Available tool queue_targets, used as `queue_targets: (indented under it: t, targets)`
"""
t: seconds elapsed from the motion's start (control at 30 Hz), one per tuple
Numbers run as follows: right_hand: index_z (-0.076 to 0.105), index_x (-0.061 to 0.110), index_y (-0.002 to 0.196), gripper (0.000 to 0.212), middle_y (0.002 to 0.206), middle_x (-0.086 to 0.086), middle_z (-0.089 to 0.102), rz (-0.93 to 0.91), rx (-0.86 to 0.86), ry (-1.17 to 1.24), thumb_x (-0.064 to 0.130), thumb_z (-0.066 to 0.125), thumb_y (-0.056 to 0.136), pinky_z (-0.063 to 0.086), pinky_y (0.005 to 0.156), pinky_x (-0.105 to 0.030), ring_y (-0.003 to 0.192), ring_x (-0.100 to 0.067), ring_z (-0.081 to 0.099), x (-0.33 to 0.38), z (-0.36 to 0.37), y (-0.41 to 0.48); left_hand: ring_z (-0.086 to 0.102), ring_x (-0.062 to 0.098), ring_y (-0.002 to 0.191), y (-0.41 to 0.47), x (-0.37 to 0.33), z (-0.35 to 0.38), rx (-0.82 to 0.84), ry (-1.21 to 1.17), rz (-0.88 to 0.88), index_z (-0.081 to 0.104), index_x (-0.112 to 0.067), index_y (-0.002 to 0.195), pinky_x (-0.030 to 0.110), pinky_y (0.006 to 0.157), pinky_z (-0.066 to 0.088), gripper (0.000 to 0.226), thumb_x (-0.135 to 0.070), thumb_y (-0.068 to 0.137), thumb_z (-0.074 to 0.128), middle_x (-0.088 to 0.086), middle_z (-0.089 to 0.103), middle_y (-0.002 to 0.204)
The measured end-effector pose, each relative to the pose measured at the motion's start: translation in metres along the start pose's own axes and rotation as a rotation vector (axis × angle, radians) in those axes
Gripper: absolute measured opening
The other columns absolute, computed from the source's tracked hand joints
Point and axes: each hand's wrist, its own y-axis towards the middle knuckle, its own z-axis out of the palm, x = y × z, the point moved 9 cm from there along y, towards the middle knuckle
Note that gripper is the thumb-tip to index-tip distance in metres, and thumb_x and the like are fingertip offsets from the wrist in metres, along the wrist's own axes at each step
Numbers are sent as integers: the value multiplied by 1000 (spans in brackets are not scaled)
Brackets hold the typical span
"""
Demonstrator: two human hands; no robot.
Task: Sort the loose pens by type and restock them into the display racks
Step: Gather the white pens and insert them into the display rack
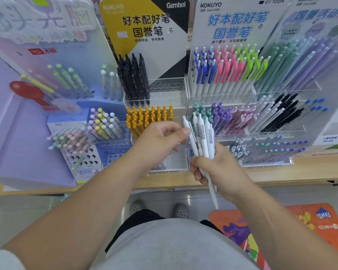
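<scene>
My right grip [217, 172] clasps a bundle of white plastic click pens [202, 137], upright before the clear acrylic display rack [170, 98]. My left grip [160, 137] pinches one pen's top. Rack holds slim black pens [134, 80] above, yellow-orange pens [148, 117] below.

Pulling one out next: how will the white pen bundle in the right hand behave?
The slim white plastic pens look stiff and light: the right hand holds several easily. Smooth barrels seem slippery, so neighbours may slide as the left hand pinches one.
</scene>
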Motion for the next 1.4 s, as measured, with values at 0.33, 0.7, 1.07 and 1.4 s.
queue_targets:
  t: [0.33,0.7,1.07,1.4]
  targets:
    - [58,10,106,18,76,-16,69,-13,64,43,1,61,91,42,48,-30,57,-28,61,4,2,-5,64,13,66,-3,9,7,-115,-358,-46,73,-7,97,27,60,49,10,-7,94,63,4,72,76]
    - [55,9,108,20,83,-12,74,5,-5,-63,3,62,90,40,48,-30,54,-24,59,0,-7,-5,69,20,69,0,11,-17,-231,-407,-47,72,-8,100,29,63,57,10,-7,95,63,7,73,78]
    - [54,14,107,22,83,-11,73,37,-214,-18,6,63,89,39,50,-34,56,-23,58,-9,-45,-2,64,-2,74,16,18,-32,-260,433,199,76,-21,100,10,71,51,20,-8,84,76,-15,67,81]
    - [55,13,106,20,83,-12,73,20,-192,-34,3,61,90,39,51,-34,55,-24,56,-6,-44,-2,67,17,89,33,45,-14,-281,683,248,75,-22,108,40,80,56,22,-20,86,74,-3,75,98]
